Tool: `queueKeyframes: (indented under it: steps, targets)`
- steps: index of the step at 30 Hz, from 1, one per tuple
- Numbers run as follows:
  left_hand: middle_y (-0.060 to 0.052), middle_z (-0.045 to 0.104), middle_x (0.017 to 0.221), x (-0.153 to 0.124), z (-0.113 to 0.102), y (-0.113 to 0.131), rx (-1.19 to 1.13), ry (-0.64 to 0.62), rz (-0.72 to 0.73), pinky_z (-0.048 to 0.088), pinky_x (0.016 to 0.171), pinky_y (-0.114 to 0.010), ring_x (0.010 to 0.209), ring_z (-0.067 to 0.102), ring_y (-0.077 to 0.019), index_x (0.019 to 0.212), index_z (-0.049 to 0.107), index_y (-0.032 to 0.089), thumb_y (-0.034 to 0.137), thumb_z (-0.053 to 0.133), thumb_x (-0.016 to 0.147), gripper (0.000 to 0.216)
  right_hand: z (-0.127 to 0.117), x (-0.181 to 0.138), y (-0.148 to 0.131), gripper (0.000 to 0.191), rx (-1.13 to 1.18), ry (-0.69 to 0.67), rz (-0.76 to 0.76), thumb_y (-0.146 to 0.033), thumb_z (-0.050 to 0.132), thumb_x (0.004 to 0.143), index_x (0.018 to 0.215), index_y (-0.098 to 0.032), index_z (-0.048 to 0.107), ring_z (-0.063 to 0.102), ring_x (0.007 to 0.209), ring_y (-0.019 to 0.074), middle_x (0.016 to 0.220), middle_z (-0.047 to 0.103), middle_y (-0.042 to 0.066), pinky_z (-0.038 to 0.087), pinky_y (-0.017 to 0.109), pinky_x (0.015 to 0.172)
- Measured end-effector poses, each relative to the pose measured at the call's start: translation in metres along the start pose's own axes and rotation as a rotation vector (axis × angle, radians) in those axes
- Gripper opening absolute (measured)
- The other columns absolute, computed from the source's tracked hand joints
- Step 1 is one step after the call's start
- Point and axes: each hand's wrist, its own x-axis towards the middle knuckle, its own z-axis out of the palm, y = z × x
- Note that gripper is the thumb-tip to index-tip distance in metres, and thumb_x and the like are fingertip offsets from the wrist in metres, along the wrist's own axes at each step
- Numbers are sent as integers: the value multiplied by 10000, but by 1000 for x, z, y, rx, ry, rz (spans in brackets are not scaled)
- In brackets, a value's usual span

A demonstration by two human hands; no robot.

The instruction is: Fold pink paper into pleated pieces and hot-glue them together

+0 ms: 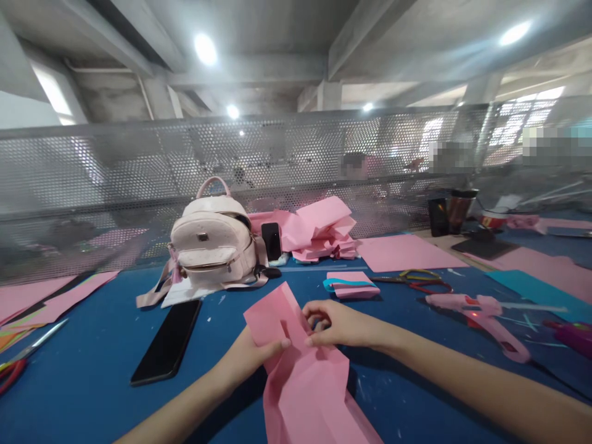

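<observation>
A long creased sheet of pink paper (pixel 314 394) hangs between my hands above the blue table, its upper end folded over. My left hand (pixel 259 353) grips it from the left, thumb on the front and the other fingers hidden behind. On the right edge, my right hand (pixel 335 324) pinches the paper between thumb and curled fingers. Just beyond my hands lies a small folded pink paper piece (pixel 354 287) with a blue strip across it.
A pink glue gun (pixel 481 308) and scissors (pixel 423 279) lie to the right. A black phone (pixel 169 342) and red-handled scissors (pixel 28 354) are to the left. Behind stand a pale backpack (pixel 215 240), crumpled pink paper (pixel 324 228) and a perforated metal screen (pixel 296 148).
</observation>
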Motion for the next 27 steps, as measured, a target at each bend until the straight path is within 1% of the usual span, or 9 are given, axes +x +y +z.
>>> queueKeyframes:
  steps: [4, 6, 8, 12, 15, 17, 20, 23, 27]
  targets:
    - [-131, 696, 1204, 2, 0, -4, -6, 15, 0, 515, 949, -411, 1121, 639, -323, 1190, 658, 170, 519, 741, 760, 561, 6, 1, 0, 614, -28, 59, -31, -371, 863, 581, 1048, -179, 515, 411, 691, 101, 855, 466, -36, 352, 209, 577]
    - [-134, 685, 1224, 2, 0, -5, -11, 20, -1, 517, 950, -413, 1134, 634, -323, 1228, 638, 176, 507, 723, 786, 559, 8, 1, -1, 616, -18, 57, -46, -376, 866, 587, 1043, -173, 505, 415, 703, 107, 868, 475, -29, 364, 216, 586]
    - [-133, 686, 1224, 2, 0, -4, -17, 19, -4, 522, 943, -413, 1134, 635, -326, 1247, 628, 179, 498, 718, 796, 560, 10, 1, -3, 596, 8, 37, -54, -391, 856, 605, 1029, -168, 500, 465, 725, 119, 899, 517, -12, 405, 233, 616]
    - [-126, 693, 1213, 3, -1, -5, -32, 11, 5, 523, 947, -414, 1130, 638, -328, 1251, 628, 180, 510, 725, 786, 578, 13, 1, -4, 558, 125, -45, -80, -388, 828, 650, 1060, -177, 514, 601, 947, 183, 1086, 607, 53, 489, 301, 835]
    - [-125, 691, 1216, 6, -1, -8, -46, 6, 15, 519, 955, -423, 1126, 640, -330, 1245, 630, 176, 531, 721, 781, 591, 16, 4, 0, 617, 181, -37, -63, -357, 845, 628, 1124, -170, 529, 600, 1110, 257, 1215, 615, 107, 481, 377, 947]
    - [-128, 691, 1215, 8, -1, -9, -55, 3, 14, 519, 955, -426, 1126, 640, -333, 1233, 636, 170, 544, 719, 777, 595, 20, 7, 4, 650, 127, 20, -47, -322, 853, 604, 1151, -163, 540, 595, 1137, 296, 1248, 616, 128, 483, 419, 953]
    - [-126, 692, 1214, 8, -1, -11, -68, -1, 11, 515, 963, -419, 1134, 637, -332, 1232, 638, 171, 556, 718, 772, 605, 24, 11, 10, 614, 76, 65, -71, -273, 823, 619, 1161, -166, 553, 609, 1114, 303, 1234, 634, 121, 491, 430, 938]
    - [-124, 693, 1215, 8, -2, -13, -76, -3, 6, 518, 957, -406, 1133, 638, -328, 1239, 634, 172, 559, 725, 764, 620, 25, 11, 12, 540, 86, 63, -107, -266, 793, 648, 1123, -167, 556, 612, 1108, 296, 1200, 645, 117, 507, 397, 909]
    - [-118, 692, 1218, 9, -2, -18, -76, 14, 1, 516, 958, -386, 1137, 636, -321, 1229, 641, 172, 558, 731, 758, 616, 22, 12, 14, 409, 199, 17, -115, -227, 730, 702, 1069, -165, 559, 639, 1054, 257, 1145, 661, 89, 525, 332, 829]
